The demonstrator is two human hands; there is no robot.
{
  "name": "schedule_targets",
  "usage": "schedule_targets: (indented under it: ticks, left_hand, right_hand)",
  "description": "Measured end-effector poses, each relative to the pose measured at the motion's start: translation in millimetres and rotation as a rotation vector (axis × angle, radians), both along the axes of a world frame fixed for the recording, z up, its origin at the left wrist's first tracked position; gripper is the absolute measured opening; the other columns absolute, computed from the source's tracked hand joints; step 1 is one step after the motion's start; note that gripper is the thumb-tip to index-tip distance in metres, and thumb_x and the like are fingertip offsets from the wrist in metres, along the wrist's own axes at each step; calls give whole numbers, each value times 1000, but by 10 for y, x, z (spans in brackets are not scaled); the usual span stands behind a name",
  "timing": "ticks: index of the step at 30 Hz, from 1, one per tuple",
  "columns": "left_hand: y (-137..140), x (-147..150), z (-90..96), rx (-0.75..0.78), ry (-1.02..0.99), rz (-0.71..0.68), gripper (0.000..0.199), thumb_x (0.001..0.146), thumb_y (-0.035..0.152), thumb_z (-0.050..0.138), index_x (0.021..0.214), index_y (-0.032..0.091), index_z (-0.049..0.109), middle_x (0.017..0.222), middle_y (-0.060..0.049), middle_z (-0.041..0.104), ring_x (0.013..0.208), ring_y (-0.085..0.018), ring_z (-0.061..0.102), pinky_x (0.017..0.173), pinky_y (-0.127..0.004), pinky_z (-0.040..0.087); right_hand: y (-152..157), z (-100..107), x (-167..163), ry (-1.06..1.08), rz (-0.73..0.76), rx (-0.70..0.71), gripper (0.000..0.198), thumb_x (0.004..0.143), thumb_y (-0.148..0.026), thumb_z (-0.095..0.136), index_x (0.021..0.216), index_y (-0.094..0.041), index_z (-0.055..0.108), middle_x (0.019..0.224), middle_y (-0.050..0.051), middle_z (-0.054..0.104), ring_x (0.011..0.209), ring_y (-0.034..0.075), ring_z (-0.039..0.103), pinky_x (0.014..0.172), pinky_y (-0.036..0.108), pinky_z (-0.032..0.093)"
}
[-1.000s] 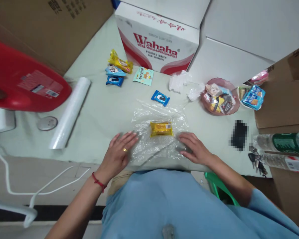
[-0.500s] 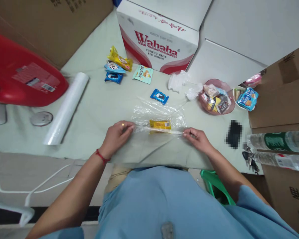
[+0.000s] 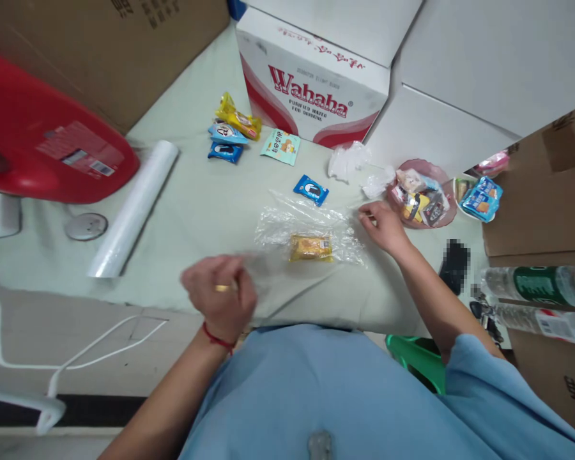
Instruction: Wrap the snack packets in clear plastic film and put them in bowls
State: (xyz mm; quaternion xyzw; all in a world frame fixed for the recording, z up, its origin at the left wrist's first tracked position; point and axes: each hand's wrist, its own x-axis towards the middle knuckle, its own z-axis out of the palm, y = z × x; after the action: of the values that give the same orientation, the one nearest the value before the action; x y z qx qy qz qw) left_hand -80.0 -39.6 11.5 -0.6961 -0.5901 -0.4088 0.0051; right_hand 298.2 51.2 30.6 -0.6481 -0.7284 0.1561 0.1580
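Note:
A snack in a yellow wrapper (image 3: 311, 247) lies on the table under crinkled clear plastic film (image 3: 275, 225), which spreads out around it. My right hand (image 3: 386, 227) is at the film's far right corner, thumb and forefinger pinched at its edge. My left hand (image 3: 220, 294), wearing a ring and a red cord bracelet, is over the table's front edge, left of the film. Motion smears its fingers, so their grip is unclear. Just beyond the film lies a small blue packet (image 3: 311, 190).
Several packets, including a mint-green one (image 3: 281, 147), lie in front of the Wahaba carton (image 3: 311, 96). A white roll (image 3: 134, 207) and red jug (image 3: 71, 140) stand left. A pink bowl (image 3: 448, 217) of snacks, crumpled plastic (image 3: 347, 161) and bottles (image 3: 536, 285) are right.
My left hand has let the film's near edge go and swung toward my body. My right hand has moved up to the far right corner. The film's near edge has dropped onto the table.

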Motion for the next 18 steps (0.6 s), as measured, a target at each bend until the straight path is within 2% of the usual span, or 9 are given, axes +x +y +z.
schedule_targets:
  ticks: [2, 4, 6, 9, 10, 12, 14, 15, 18]
  left_hand:
    - [-112, 206, 8, -56, 86, -244, 31, 95, 16, 56, 118, 28, 73, 106, -7, 73, 103, -26, 66, 96, -46, 46]
    - [-80, 439, 5, -133, 163, -377, 46, 96, 12, 50, 133, 30, 70, 119, -6, 77, 105, -25, 68, 90, -43, 45]
    - [46, 638, -11, -235, 225, -408, 54, 97, 12, 46, 147, 26, 63, 135, -9, 75, 109, -26, 67, 89, -43, 45]
    - [246, 802, -68, -391, 320, -427, 54, 99, 13, 45, 150, 22, 61, 144, -12, 70, 114, -30, 67, 92, -46, 46]
    - [286, 823, -92, -426, 345, -435, 52, 100, 13, 45, 148, 21, 63, 145, -12, 70, 116, -30, 67, 93, -46, 47]
    - [313, 837, -137, -460, 375, -443, 49, 101, 13, 43, 145, 20, 65, 147, -12, 68, 118, -30, 67, 94, -46, 48]
    - [294, 833, -169, -461, 382, -441, 48, 102, 13, 43, 144, 20, 66, 149, -12, 67, 118, -30, 67, 92, -45, 50]
    - [281, 830, -179, -456, 379, -437, 48, 102, 13, 43, 143, 21, 66, 150, -11, 67, 117, -29, 68, 92, -45, 51]
    - [277, 814, -205, -465, 348, -431, 42, 100, 12, 46, 132, 21, 72, 143, -13, 71, 113, -29, 69, 91, -45, 53]
  right_hand:
    - [187, 3, -241, -63, 79, -14, 35, 101, -32, 53, 127, -14, 70, 125, 18, 70, 114, 32, 64, 102, 46, 52]
    - [345, -18, -520, -141, 110, -90, 41, 102, -34, 54, 135, -12, 66, 133, 20, 67, 121, 35, 62, 107, 49, 50]
    - [457, -49, -768, -221, 86, -177, 47, 102, -39, 59, 142, -13, 62, 137, 21, 65, 123, 38, 60, 106, 50, 50]
    - [544, -102, -980, -269, 1, -244, 58, 95, -41, 70, 146, -16, 58, 133, 20, 67, 116, 37, 64, 97, 45, 53]
    - [556, -116, -1005, -253, -20, -270, 58, 93, -39, 74, 144, -17, 60, 127, 18, 71, 111, 34, 66, 94, 42, 53]
    - [548, -130, -1004, -162, -13, -335, 43, 92, -33, 75, 131, -17, 69, 108, 11, 76, 98, 28, 69, 87, 34, 51]
    - [480, -115, -969, -1, 55, -332, 25, 96, -31, 68, 114, -15, 76, 92, 6, 75, 88, 22, 68, 81, 29, 49]
    - [417, -98, -950, 88, 103, -287, 25, 100, -32, 63, 111, -15, 78, 91, 5, 75, 85, 20, 67, 80, 28, 48]
    - [124, -41, -917, 230, 348, -154, 35, 106, -33, 52, 125, -18, 77, 99, 5, 75, 87, 18, 68, 81, 27, 49]
